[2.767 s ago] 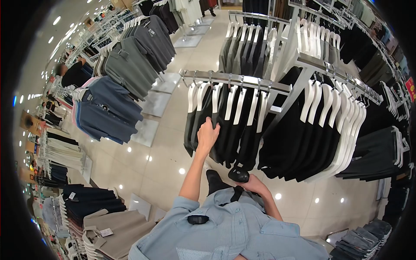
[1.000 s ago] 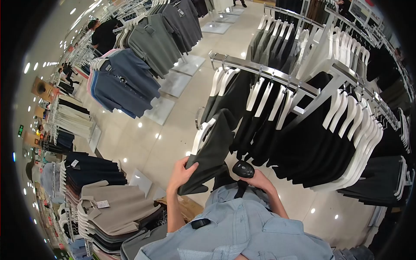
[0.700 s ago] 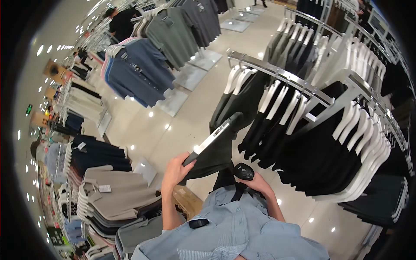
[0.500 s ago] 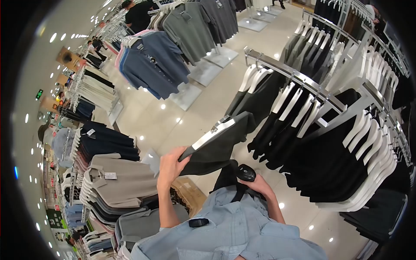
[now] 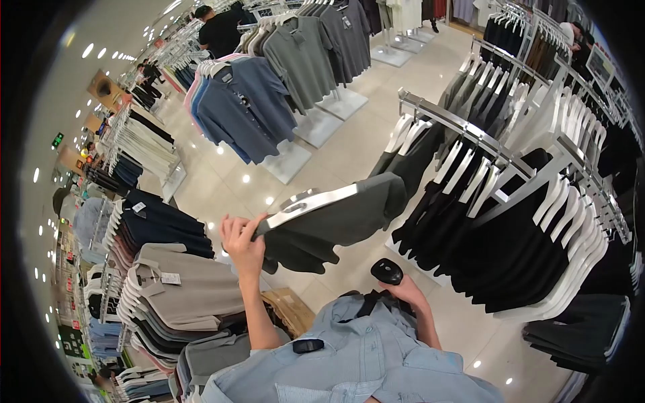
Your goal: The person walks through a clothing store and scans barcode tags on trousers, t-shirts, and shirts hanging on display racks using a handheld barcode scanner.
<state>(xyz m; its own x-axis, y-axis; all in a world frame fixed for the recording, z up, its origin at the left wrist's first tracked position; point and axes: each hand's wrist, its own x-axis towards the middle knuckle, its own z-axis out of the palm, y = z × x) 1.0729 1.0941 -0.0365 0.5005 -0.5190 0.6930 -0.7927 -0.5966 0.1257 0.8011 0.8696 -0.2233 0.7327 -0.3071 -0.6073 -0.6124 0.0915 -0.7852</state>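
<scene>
My left hand [image 5: 243, 245] is closed round one end of a white hanger [image 5: 312, 205] with a dark grey-green garment [image 5: 342, 228] hanging from it. The garment is held out in front of me, off the rail, and its exact kind is hard to make out. Low in my right hand [image 5: 408, 293] is a black handheld scanner [image 5: 386, 271], its rounded head pointing up and away from me. The fingers round its handle are partly hidden.
To the right, a metal rail [image 5: 463, 127] carries dark garments on white hangers. Beige polo shirts [image 5: 195, 285] hang at my left, near a cardboard box [image 5: 289, 310] on the floor. A blue shirt rack [image 5: 245, 107] stands ahead. A person in black [image 5: 220, 32] is farther back.
My left hand has moved left and slightly up, bringing the hanger and garment with it, and the hanger lies flatter. The scanner shows more clearly in my right hand.
</scene>
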